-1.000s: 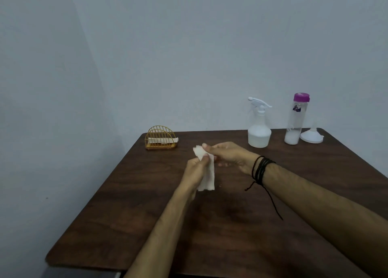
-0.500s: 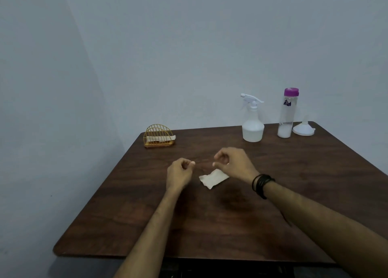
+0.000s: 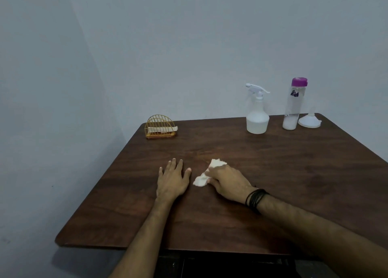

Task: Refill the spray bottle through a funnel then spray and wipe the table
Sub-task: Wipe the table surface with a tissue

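Note:
A crumpled white tissue [image 3: 200, 180] lies on the dark wooden table [image 3: 294, 172] near its middle. My right hand [image 3: 227, 181] lies over the tissue and presses it onto the wood, fingers bent around it. My left hand [image 3: 173, 180] rests flat on the table just left of it, fingers straight. The white spray bottle [image 3: 257, 114] stands at the back right, partly filled. To its right stand a clear bottle with a purple cap [image 3: 292, 104] and a white funnel [image 3: 309, 121] turned mouth down.
A gold wire napkin holder [image 3: 160, 127] with white napkins sits at the table's back left corner. Grey walls close off the back and the left side. The table's front edge runs just below my forearms.
Both hands held the tissue up, dropped it on the table, then came down: the right hand now covers the tissue, the left hand has opened flat on the wood.

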Available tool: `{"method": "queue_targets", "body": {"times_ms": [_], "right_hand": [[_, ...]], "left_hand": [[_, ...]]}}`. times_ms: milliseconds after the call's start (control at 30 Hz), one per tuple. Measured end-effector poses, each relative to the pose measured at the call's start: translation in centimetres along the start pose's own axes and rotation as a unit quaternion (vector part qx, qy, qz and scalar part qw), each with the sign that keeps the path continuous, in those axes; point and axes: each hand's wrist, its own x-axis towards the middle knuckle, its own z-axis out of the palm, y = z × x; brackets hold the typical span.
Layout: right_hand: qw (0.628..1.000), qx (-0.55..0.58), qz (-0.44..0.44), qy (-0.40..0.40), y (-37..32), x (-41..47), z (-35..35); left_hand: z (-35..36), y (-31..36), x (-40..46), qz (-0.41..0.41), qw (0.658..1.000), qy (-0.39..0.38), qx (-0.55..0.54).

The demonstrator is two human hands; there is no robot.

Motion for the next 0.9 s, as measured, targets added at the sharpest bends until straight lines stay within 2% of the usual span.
{"method": "queue_targets", "body": {"times_ms": [67,133,167,233,267,300,333,367,433,500,567,700,800,900], "right_hand": [[0.998,0.042,-0.025,-0.024,-0.2,0.3,-0.6],[0.987,0.157,0.017,-0.02,0.2,1.2,-1.7],[0.963,0.258,0.077,-0.011,0.5,1.7,-2.2],[0.874,0.447,0.185,0.043,1.3,2.7,-2.9],[0.858,0.461,0.207,0.089,2.1,3.0,-3.0],[0.879,0.403,0.214,0.134,3.1,3.3,-2.8],[0.916,0.306,0.203,0.161,4.2,3.4,-2.4],[0.95,0.204,0.177,0.155,4.7,3.1,-2.0],[0.991,0.056,0.088,0.089,4.3,2.1,-1.0],[0.998,-0.027,0.04,0.029,2.8,0.8,-0.5],[0.998,-0.058,-0.002,0.027,1.5,0.0,-0.8],[0.996,-0.007,-0.076,0.05,-1.4,-0.7,-0.8],[0.998,-0.004,-0.057,0.001,-0.1,1.7,-0.2],[0.998,-0.057,0.019,0.016,3.0,5.0,-0.7]], "left_hand": [[0.1,-0.1,0.1,0.0,1.0,0.004,0.0],[0.2,-0.2,0.1,0.005,1.0,0.007,0.001],[0.2,-0.2,0.1,0.006,1.0,0.008,0.001],[0.2,-0.2,0.2,0.007,1.0,0.009,0.002],[0.2,-0.2,0.2,0.007,1.0,0.01,0.0],[0.2,-0.2,0.2,0.006,1.0,0.011,-0.001],[0.2,-0.2,0.1,0.006,1.0,0.012,-0.002],[0.1,-0.2,0.1,0.004,1.0,0.013,-0.002],[0.2,-0.1,-0.1,0.003,1.0,0.012,-0.001],[0.3,-0.1,-0.1,0.002,1.0,0.013,0.003],[0.5,0.0,0.0,0.002,1.0,0.012,0.006],[0.5,-0.1,0.1,0.006,1.0,0.014,0.008],[0.5,-0.1,0.1,0.006,1.0,0.016,0.01],[0.4,0.0,-0.2,0.007,1.0,0.014,0.011]]}}
